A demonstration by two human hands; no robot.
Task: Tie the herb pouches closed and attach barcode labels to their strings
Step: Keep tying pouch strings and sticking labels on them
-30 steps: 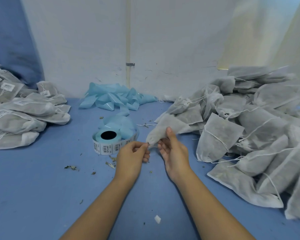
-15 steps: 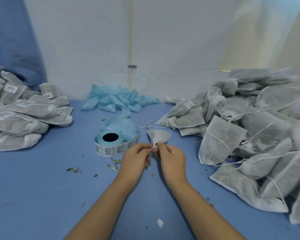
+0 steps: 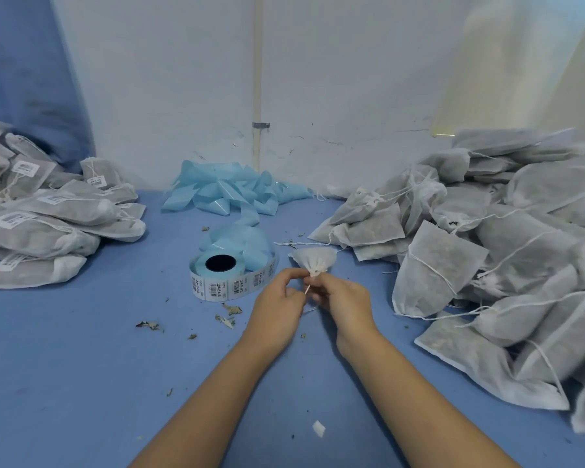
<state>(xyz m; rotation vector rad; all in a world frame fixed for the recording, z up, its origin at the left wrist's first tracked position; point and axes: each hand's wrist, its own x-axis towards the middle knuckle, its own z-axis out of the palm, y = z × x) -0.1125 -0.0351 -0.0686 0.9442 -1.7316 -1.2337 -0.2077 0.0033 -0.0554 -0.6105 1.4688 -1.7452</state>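
Observation:
A white herb pouch (image 3: 314, 260) stands gathered at its neck between my hands, its puckered top fanned out above my fingers. My left hand (image 3: 277, 307) pinches the pouch's white string at the neck. My right hand (image 3: 343, 304) pinches the string from the other side, fingers curled; most of the pouch body is hidden behind it. A roll of barcode labels (image 3: 232, 276) on pale blue backing lies just left of my hands.
A big heap of untied pouches (image 3: 487, 251) fills the right side of the blue table (image 3: 81, 366). Labelled pouches (image 3: 44, 224) are stacked at the left. Used blue backing strip (image 3: 230, 194) lies by the white wall. Herb crumbs (image 3: 228, 315) and a paper scrap (image 3: 318, 428) dot the table.
My hands drew the pouch off the heap toward me and came together at its neck. The mouth, flat before, is now cinched and puckered.

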